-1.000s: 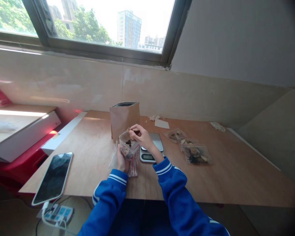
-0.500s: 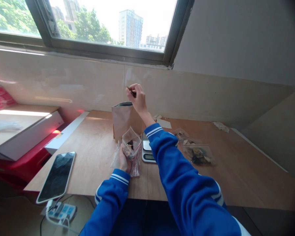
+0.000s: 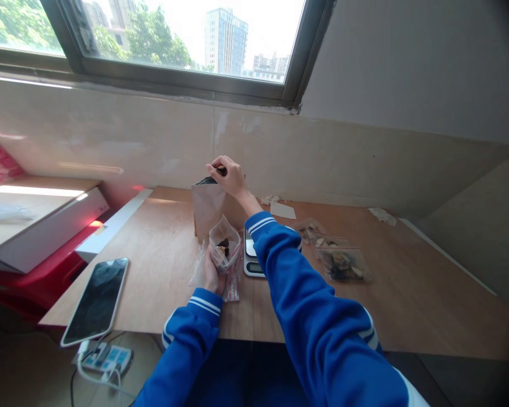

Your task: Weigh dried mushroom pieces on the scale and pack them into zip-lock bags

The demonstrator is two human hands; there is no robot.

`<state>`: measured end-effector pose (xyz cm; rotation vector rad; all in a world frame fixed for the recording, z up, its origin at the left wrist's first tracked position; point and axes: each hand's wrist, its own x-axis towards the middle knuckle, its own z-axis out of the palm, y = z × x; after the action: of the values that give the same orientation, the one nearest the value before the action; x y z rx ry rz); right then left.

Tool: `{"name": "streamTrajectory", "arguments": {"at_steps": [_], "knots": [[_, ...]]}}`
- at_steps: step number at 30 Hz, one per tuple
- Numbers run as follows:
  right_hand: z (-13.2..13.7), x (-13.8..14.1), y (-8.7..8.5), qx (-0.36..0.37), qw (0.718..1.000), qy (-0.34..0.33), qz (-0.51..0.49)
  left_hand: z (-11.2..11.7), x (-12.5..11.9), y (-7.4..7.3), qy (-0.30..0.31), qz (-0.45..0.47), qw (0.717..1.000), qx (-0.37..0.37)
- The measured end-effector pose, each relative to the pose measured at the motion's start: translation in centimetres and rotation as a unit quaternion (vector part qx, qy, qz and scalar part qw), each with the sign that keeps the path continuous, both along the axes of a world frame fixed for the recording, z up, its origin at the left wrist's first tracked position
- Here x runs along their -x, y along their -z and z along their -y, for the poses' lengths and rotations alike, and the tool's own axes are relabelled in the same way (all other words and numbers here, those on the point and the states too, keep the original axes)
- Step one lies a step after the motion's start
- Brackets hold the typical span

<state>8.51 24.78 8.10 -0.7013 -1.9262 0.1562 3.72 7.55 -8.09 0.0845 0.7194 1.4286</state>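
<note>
My right hand (image 3: 228, 177) is raised over the mouth of a standing kraft paper bag (image 3: 210, 208), its fingers pinched on a small dark piece (image 3: 218, 169). The bag has a dark inner lining. My left hand (image 3: 212, 276) grips a clear zip bag (image 3: 224, 244) with a few dark pieces (image 3: 223, 246) in its bottom. Behind that bag lies a digital kitchen scale (image 3: 250, 254), partly hidden by my right sleeve. Several clear bags of dried brown and pale pieces (image 3: 343, 264) lie to the right.
All this stands on a light wooden table (image 3: 411, 282). A smartphone (image 3: 95, 301) lies at the near left, with a power strip (image 3: 106, 358) below the table edge. A white paper slip (image 3: 282, 210) and crumpled tissue (image 3: 382, 216) lie at the back, against a wall.
My right hand has moved down and left, from above the paper bag to its mouth, still pinching the dark piece. My left hand and the clear bag have barely moved.
</note>
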Motion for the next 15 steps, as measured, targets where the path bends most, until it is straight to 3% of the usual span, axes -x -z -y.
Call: {"name": "streamTrajectory", "arguments": {"at_steps": [6,12,15], "knots": [[1.1,0.0,-0.5,0.062,0.997,-0.041,0.017,0.2,0.1,-0.5,0.007,0.021,0.999,-0.031],[1.4,0.1,-0.9,0.107,0.987,-0.047,-0.106,0.2,0.0,-0.7,-0.005,0.015,1.0,-0.019],[0.9,-0.2,-1.2,0.143,0.983,-0.064,-0.093,0.2,0.1,-0.7,0.003,0.014,1.0,-0.02]]}}
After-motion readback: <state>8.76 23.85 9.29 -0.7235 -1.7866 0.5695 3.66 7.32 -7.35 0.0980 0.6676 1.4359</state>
